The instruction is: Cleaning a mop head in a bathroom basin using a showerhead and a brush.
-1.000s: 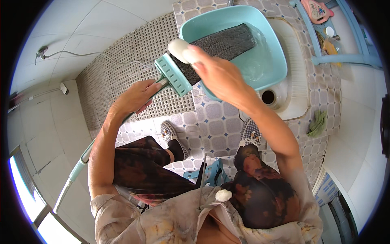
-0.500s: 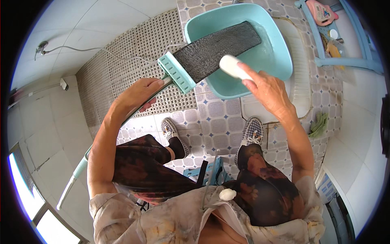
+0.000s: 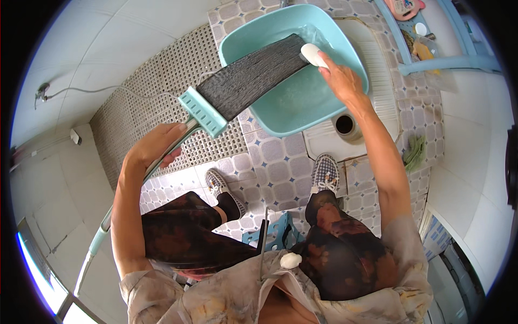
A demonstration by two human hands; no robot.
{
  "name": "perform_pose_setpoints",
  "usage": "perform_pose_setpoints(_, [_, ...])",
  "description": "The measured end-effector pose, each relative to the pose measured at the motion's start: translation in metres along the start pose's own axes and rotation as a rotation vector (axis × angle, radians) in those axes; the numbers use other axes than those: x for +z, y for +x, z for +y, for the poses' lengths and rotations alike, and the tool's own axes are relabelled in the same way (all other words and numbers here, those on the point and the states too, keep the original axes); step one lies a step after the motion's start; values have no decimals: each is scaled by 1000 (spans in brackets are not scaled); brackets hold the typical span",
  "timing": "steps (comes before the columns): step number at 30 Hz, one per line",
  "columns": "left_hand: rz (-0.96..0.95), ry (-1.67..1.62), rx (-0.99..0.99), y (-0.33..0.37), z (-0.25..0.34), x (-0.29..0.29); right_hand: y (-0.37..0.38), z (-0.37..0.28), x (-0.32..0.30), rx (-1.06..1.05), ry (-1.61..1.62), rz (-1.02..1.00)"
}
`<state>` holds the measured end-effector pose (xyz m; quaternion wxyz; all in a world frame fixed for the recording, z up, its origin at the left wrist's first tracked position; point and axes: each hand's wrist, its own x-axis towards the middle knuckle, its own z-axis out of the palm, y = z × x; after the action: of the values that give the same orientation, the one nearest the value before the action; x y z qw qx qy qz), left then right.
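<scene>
My left hand [image 3: 155, 143] is wrapped around the pole [image 3: 102, 229] of a flat mop, close below its pale green slotted head [image 3: 203, 112]. From the head a dark grey ribbed mop pad [image 3: 253, 73] stretches over the rim into a teal basin [image 3: 302, 102] with water in it. My right hand [image 3: 343, 82] grips a white rounded brush [image 3: 311, 54], which meets the far end of the pad. The brush's underside is hidden, so its bristles do not show.
Under the basin lies a white squat toilet [image 3: 380, 75] with a dark drain hole [image 3: 343, 125]. A perforated mat [image 3: 162, 75] covers the floor to the left. A green cloth [image 3: 414, 153] lies on the right, below a blue rack [image 3: 453, 66]. A blue stool [image 3: 280, 229] stands between my legs.
The brush has moved along the pad from its middle to its far end. In view, the basin and mop have shifted left, and the drain hole has come into sight.
</scene>
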<state>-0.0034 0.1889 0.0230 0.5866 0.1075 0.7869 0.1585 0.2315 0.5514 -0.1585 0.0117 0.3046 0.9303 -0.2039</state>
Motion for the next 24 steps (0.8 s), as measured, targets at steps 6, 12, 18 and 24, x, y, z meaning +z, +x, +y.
perform_pose_setpoints(6, [168, 301, 65, -36, -2, -28, 10, 1, 12, 303, -2, -227])
perform_pose_setpoints(12, [383, 345, 21, -68, 11, -23, -6, -29, -1, 226, 33, -361])
perform_pose_setpoints(18, [380, 380, 49, -56, 16, -6, -21, -48, -18, 83, 364, -92])
perform_pose_setpoints(24, [254, 377, 32, -39, 15, -5, -36, -126, 16, -223, 547, 28])
